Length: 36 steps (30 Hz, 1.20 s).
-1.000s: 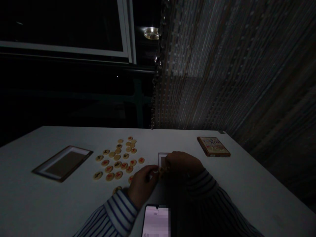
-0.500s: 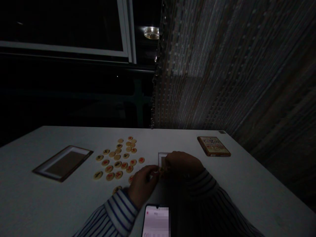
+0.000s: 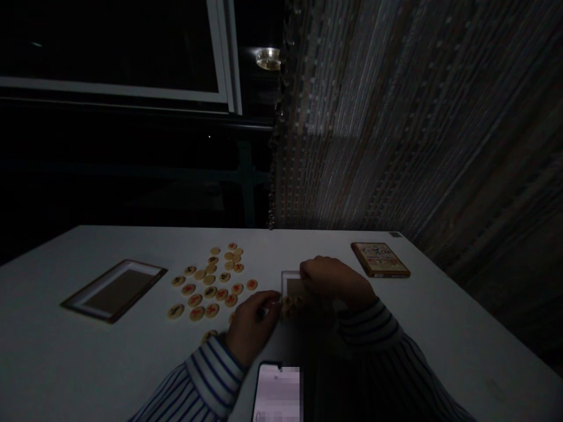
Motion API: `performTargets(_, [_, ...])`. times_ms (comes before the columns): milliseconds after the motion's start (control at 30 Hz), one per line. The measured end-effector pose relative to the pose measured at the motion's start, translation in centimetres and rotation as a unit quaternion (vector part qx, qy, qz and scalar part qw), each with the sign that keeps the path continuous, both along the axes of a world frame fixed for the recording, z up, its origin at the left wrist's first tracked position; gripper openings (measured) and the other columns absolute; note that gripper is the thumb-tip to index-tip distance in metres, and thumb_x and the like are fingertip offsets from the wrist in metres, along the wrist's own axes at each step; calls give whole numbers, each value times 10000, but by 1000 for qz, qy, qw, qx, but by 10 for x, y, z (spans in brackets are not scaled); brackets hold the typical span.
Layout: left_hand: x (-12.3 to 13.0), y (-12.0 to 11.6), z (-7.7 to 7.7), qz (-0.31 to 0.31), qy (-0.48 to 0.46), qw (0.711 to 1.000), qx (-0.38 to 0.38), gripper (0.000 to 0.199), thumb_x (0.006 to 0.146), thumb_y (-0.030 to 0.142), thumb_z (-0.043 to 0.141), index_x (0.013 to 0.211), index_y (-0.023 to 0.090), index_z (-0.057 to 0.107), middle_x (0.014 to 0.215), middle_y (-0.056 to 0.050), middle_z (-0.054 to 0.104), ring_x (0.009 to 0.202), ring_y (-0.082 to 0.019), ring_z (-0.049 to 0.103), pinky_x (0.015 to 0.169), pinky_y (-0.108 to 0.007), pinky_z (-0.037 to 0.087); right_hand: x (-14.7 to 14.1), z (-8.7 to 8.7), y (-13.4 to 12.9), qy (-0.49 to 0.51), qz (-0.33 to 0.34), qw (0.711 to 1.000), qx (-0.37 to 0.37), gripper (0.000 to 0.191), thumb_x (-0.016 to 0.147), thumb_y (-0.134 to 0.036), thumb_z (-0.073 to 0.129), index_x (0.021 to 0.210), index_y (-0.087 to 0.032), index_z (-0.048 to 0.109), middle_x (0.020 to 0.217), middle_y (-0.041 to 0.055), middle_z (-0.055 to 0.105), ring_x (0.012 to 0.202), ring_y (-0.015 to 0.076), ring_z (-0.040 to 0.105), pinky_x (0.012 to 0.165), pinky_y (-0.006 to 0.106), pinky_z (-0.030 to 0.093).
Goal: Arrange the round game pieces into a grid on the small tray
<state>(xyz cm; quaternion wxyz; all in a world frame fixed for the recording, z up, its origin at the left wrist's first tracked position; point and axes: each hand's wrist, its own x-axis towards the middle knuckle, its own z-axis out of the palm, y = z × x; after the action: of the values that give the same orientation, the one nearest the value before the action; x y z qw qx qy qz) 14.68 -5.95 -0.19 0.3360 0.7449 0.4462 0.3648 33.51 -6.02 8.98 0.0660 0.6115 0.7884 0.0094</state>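
Fingertips (image 3: 269, 302) on perhaps two discs (image 3: 291, 304)

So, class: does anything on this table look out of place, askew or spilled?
Nothing looks damaged. The round game pieces lie scattered loosely on the white table, not in rows. The open tray sits askew. The room is very dim.

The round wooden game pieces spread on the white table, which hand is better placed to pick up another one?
Probably the left hand: it rests right beside the round wooden game pieces on the white table, while the right hand sits farther away over a small box.
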Motion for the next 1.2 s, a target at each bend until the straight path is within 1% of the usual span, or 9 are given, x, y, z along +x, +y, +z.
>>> performTargets(167, [-3, 0, 2, 1, 12, 1000, 22, 239, 776, 284, 480, 931, 182, 629, 889, -47, 678, 787, -158, 620, 711, -276, 498, -4, 9, -3, 6, 4, 1000, 25, 278, 853, -250, 347, 930, -162, 599, 889, 106, 640, 790, 203, 596, 643, 284, 404])
performTargets(300, [-6, 1, 6, 3, 28, 997, 71, 229, 785, 276, 476, 922, 176, 629, 889, -52, 677, 821, -159, 617, 756, -288, 490, -6, 15, -6, 22, 9, 999, 40, 277, 849, -245, 352, 929, -166, 605, 882, 103, 643, 794, 203, 595, 641, 276, 397])
performTargets(467, [-11, 5, 6, 28, 56, 992, 105, 230, 783, 297, 483, 921, 188, 631, 885, -53, 674, 811, -167, 619, 760, -318, 493, -7, 21, -10, 37, 14, 998, 51, 254, 831, -242, 380, 934, -176, 603, 894, 95, 645, 793, 206, 597, 639, 277, 399])
performTargets(567, [-15, 6, 8, 36, 55, 990, 125, 231, 782, 304, 485, 917, 188, 632, 915, -57, 672, 858, -173, 611, 803, -329, 479, -9, 23, -13, 49, 25, 997, 54, 260, 820, -230, 387, 970, -185, 595, 911, 90, 643, 819, 207, 595, 658, 283, 403])
performTargets(700, [-19, 5, 18, 63, 53, 990, 117, 249, 783, 337, 476, 895, 182, 635, 923, -64, 671, 863, -179, 609, 789, -322, 481, -11, 26, -16, 71, 39, 994, 72, 278, 812, -229, 399, 1016, -182, 583, 947, 95, 640, 862, 205, 591, 696, 285, 403])
performTargets(867, [-25, 5, 35, 96, 42, 990, 95, 275, 769, 375, 475, 848, 171, 642, 841, -52, 680, 778, -170, 616, 713, -292, 496, -13, 30, -20, 79, 41, 993, 79, 287, 818, -214, 390, 1029, -175, 580, 951, 102, 642, 874, 205, 594, 695, 283, 400])
performTargets(967, [-32, 9, 41, 109, 53, 987, 103, 280, 760, 396, 477, 831, 181, 642, 829, -41, 680, 735, -163, 612, 684, -284, 494, -14, 32, -20, 81, 42, 993, 75, 291, 821, -218, 393, 1046, -173, 573, 960, 105, 641, 893, 206, 590, 702, 282, 396])
performTargets(1100, [-48, 19, 44, 125, 75, 981, 127, 305, 761, 421, 469, 839, 183, 643, 832, -46, 676, 713, -164, 606, 656, -283, 488, -15, 31, -19, 79, 50, 993, 78, 285, 821, -217, 393, 1037, -172, 574, 949, 104, 643, 885, 204, 593, 697, 280, 391])
performTargets(1200, [-67, 26, 45, 137, 85, 978, 134, 308, 766, 426, 467, 834, 181, 642, 825, -47, 673, 740, -167, 605, 697, -287, 481, -16, 29, -18, 73, 53, 992, 86, 273, 819, -200, 387, 1007, -173, 583, 919, 97, 648, 859, 206, 600, 678, 283, 389])
